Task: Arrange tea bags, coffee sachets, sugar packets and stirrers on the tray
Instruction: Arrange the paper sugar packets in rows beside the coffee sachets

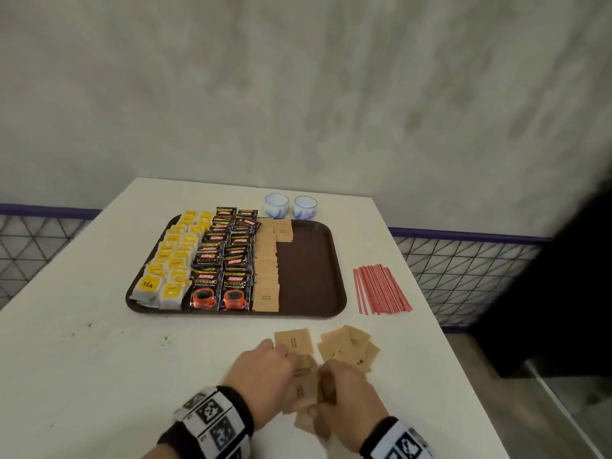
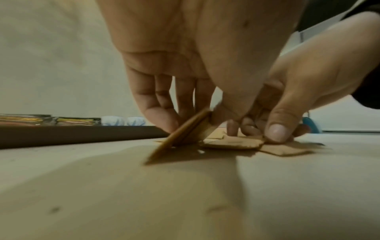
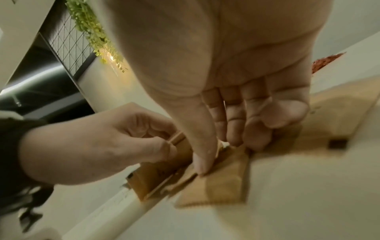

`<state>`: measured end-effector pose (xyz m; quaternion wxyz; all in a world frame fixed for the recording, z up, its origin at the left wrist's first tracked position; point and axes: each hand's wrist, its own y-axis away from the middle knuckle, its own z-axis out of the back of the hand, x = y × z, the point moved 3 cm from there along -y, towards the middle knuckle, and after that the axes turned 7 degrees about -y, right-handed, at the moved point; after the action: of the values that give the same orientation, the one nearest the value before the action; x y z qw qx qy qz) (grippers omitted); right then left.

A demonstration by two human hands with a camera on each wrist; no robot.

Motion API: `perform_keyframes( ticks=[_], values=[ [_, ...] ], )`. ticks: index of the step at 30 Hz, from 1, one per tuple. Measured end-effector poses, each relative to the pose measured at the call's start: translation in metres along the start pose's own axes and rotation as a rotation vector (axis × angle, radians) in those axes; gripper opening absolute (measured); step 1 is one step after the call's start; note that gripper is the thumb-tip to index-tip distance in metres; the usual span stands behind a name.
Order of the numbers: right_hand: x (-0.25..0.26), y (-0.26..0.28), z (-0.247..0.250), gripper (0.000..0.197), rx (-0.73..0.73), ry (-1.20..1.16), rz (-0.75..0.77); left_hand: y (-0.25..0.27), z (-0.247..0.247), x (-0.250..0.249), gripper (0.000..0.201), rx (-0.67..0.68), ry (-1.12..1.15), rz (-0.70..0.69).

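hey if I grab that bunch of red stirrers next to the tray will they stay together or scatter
The red stirrers lie loose, with no band visible, so they would probably scatter unless pinched firmly. They look thin and light, and may roll on the smooth table.

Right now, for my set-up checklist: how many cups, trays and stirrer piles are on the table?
Cups: 2
Tray: 1
Stirrer pile: 1
Total: 4
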<state>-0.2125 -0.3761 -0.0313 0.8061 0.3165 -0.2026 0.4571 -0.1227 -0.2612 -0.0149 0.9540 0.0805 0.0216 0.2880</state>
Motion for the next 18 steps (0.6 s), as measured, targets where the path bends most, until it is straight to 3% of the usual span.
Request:
perform_keyframes(
  ticks=[4,7,9,13,18],
  values=[
    [0.003,0.002,0.009,0.045,-0.018,-0.217,0.024,0.005,0.008,0.019,0.018,-0.135,0.273,0.15],
    [0.011,0.001,0.017,0.045,-0.024,-0.491,0.067,0.01,0.018,0.028,0.01,-0.2,0.614,0.201],
    [0.018,0.001,0.022,0.039,-0.022,-0.634,0.077,0.014,0.028,0.03,0.014,-0.248,0.825,0.191],
    [0.024,-0.004,0.031,0.047,-0.057,-0.767,0.124,0.02,0.045,0.026,0.011,-0.248,1.211,0.084],
    [0.028,-0.009,0.039,0.035,-0.021,-0.979,0.145,0.024,0.051,0.024,0.013,-0.262,1.386,0.106]
  ],
)
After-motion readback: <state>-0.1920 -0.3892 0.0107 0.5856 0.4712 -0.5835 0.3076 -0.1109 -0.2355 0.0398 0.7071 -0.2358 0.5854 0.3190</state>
